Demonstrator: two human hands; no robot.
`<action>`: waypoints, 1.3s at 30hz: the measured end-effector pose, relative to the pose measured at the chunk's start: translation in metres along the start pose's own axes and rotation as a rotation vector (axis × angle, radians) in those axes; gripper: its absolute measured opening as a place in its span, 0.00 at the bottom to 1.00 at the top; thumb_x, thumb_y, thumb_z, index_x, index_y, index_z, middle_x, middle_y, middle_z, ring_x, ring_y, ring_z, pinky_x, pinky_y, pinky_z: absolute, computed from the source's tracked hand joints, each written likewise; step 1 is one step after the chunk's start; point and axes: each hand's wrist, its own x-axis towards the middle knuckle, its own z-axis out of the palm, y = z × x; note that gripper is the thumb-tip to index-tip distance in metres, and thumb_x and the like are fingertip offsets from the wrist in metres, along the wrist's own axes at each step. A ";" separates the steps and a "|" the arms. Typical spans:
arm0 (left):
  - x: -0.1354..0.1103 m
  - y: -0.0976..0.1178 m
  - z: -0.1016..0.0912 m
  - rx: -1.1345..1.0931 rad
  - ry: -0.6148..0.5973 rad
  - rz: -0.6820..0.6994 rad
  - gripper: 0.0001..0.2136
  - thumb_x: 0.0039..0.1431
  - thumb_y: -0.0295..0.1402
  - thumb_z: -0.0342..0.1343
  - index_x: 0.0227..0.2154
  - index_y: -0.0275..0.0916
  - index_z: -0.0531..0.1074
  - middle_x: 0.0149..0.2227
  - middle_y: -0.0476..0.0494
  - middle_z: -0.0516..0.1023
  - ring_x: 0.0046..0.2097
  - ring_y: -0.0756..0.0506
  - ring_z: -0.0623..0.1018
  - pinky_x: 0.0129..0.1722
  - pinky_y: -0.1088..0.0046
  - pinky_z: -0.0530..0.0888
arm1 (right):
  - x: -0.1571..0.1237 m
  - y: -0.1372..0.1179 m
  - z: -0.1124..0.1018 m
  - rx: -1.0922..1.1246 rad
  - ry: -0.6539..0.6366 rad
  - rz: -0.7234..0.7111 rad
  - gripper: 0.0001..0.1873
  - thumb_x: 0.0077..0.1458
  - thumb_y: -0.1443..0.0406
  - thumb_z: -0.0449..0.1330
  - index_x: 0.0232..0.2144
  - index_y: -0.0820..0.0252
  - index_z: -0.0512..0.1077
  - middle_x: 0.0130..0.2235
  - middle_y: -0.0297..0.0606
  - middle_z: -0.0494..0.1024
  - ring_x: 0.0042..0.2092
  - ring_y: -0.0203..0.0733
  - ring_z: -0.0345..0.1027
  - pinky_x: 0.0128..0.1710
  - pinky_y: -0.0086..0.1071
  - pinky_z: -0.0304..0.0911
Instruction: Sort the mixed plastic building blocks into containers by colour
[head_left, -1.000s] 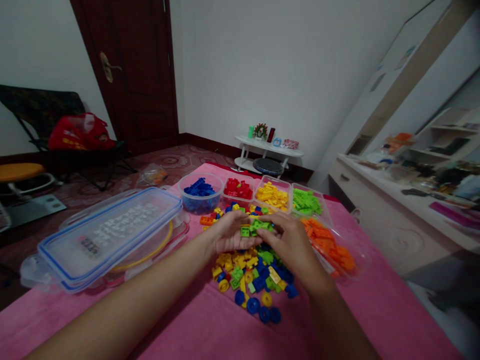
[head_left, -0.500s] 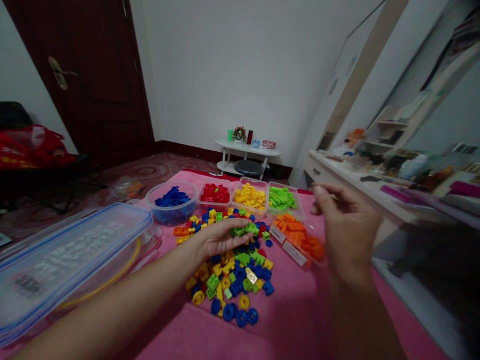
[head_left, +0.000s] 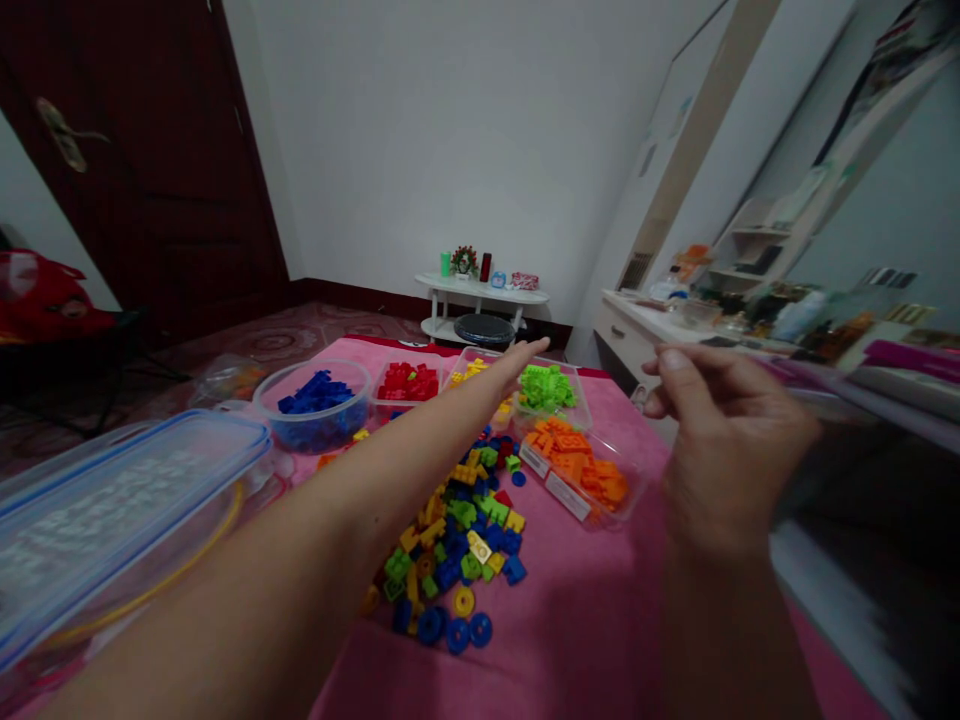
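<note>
My left hand reaches across to the clear tub of green building bricks. Its fingers are stretched out, and no brick shows in them. The underside of the palm is hidden. Beside it, partly covered by my forearm, is a tub of yellow building bricks. My right hand hovers right of the tub of orange building bricks, thumb and fingers pinched together. Something small and pale at the fingertips is too blurred to name. Beneath my left arm lies a mixed pile of building bricks with several wheels.
A round tub of blue bricks and a tub of red bricks stand at the back left of the pink cloth. Clear lids with blue edges lie at left. A white dresser stands at right.
My left hand has moved forward from over the pile to the green tub; the green bricks it held no longer show in it. The right hand stays pinched. The view has shifted slightly.
</note>
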 end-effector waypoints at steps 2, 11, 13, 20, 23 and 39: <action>-0.016 -0.003 -0.012 0.126 0.036 0.031 0.23 0.52 0.43 0.57 0.50 0.40 0.66 0.58 0.40 0.64 0.58 0.37 0.64 0.51 0.66 0.65 | -0.002 -0.001 0.003 -0.029 -0.047 0.007 0.09 0.52 0.61 0.59 0.33 0.61 0.74 0.26 0.33 0.73 0.22 0.30 0.61 0.23 0.27 0.59; -0.116 -0.009 -0.102 0.462 -0.126 0.173 0.12 0.50 0.34 0.58 0.36 0.33 0.75 0.34 0.43 0.78 0.35 0.49 0.76 0.37 0.75 0.70 | -0.042 0.021 0.041 -0.271 -0.979 0.025 0.07 0.48 0.67 0.59 0.31 0.57 0.77 0.32 0.35 0.78 0.30 0.36 0.67 0.28 0.28 0.58; -0.140 -0.009 -0.120 0.617 -0.138 0.185 0.11 0.51 0.34 0.57 0.36 0.34 0.75 0.33 0.44 0.78 0.33 0.50 0.75 0.34 0.76 0.69 | -0.057 0.026 0.048 -0.404 -1.212 -0.004 0.07 0.44 0.65 0.63 0.31 0.55 0.77 0.33 0.35 0.77 0.32 0.37 0.68 0.29 0.28 0.56; -0.192 0.000 -0.153 1.371 -0.172 0.056 0.09 0.45 0.27 0.56 0.31 0.41 0.78 0.29 0.46 0.78 0.30 0.48 0.74 0.28 0.77 0.63 | -0.089 0.035 0.061 -0.691 -1.437 0.021 0.11 0.40 0.61 0.66 0.29 0.56 0.75 0.31 0.34 0.75 0.31 0.36 0.66 0.26 0.28 0.47; -0.198 0.000 -0.158 1.559 -0.078 0.036 0.13 0.44 0.23 0.55 0.31 0.43 0.78 0.32 0.44 0.78 0.35 0.45 0.75 0.31 0.75 0.64 | -0.084 0.041 0.062 -0.691 -1.439 -0.017 0.07 0.42 0.66 0.63 0.29 0.57 0.74 0.30 0.33 0.75 0.30 0.36 0.65 0.26 0.28 0.47; -0.202 -0.010 -0.159 1.698 -0.056 0.010 0.08 0.45 0.30 0.55 0.28 0.37 0.77 0.32 0.37 0.77 0.34 0.42 0.76 0.29 0.72 0.66 | -0.088 0.075 0.073 -0.761 -1.132 0.002 0.13 0.45 0.67 0.61 0.37 0.57 0.71 0.41 0.36 0.74 0.41 0.40 0.66 0.35 0.29 0.53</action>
